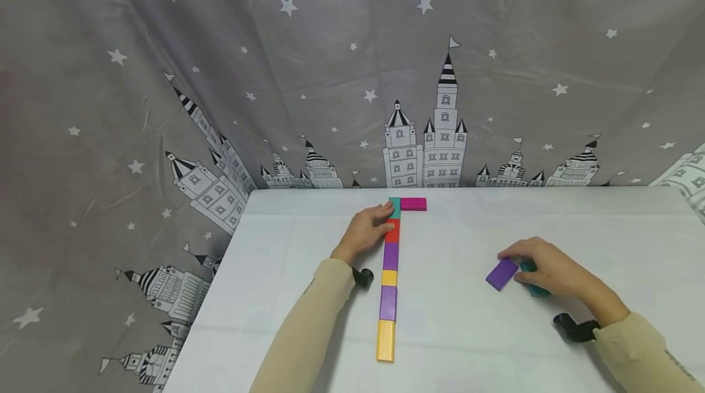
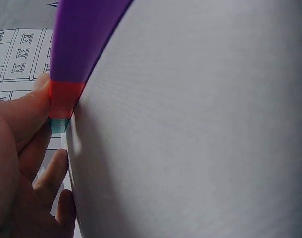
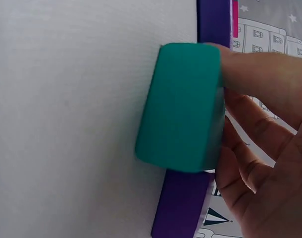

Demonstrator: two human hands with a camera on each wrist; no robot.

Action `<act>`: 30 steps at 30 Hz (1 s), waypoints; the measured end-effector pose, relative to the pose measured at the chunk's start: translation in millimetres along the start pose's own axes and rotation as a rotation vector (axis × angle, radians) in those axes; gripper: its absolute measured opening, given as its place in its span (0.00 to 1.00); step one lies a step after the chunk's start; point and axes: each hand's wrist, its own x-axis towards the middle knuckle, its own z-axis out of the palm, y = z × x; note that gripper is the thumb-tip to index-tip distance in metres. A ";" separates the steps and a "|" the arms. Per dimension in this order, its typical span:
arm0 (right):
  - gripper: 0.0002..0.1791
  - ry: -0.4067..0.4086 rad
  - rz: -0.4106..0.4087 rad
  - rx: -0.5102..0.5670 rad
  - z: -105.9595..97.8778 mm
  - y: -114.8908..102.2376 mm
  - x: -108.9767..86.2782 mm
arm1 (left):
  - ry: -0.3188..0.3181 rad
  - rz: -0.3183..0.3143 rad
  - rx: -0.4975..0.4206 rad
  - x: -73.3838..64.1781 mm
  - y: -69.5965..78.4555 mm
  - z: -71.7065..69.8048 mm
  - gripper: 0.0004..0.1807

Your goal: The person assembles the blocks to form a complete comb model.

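Observation:
A column of coloured blocks runs down the white table, from a teal block (image 1: 395,204) and a red block (image 1: 392,232) through purple and yellow ones to a yellow block (image 1: 386,340). My left hand (image 1: 363,232) rests against its far end, the thumb on the red block and fingertips at the teal one. To the right, my right hand (image 1: 551,267) has thumb and fingers at a separate purple block (image 1: 501,275), pinching it near its upper end. A second teal block (image 3: 180,106) lies under the right palm, in front of the purple one in the right wrist view.
A magenta block (image 1: 413,204) lies sideways against the far teal block, near the table's back edge. Grey curtain (image 1: 330,74) with castles and stars hangs behind and left of the white table (image 1: 451,332). Black wrist devices (image 1: 574,327) sit at both sleeves.

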 end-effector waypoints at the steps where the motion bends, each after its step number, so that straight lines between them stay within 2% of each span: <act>1: 0.21 0.000 0.003 -0.013 0.0 0.0 0.1 | -0.002 -0.002 0.002 0.1 0.1 0.2 0.27; 11: 0.18 -0.010 0.020 -0.026 -3.3 -1.7 1.8 | 0.010 0.009 -0.004 -1.4 1.0 -2.0 0.27; 21: 0.18 0.071 0.012 0.001 -3.7 -8.9 6.9 | 0.001 0.014 0.007 -1.0 0.2 -2.1 0.27; 30: 0.17 0.148 -0.025 -0.003 2.1 -19.7 24.7 | -0.002 0.009 -0.003 -1.5 1.5 -2.0 0.28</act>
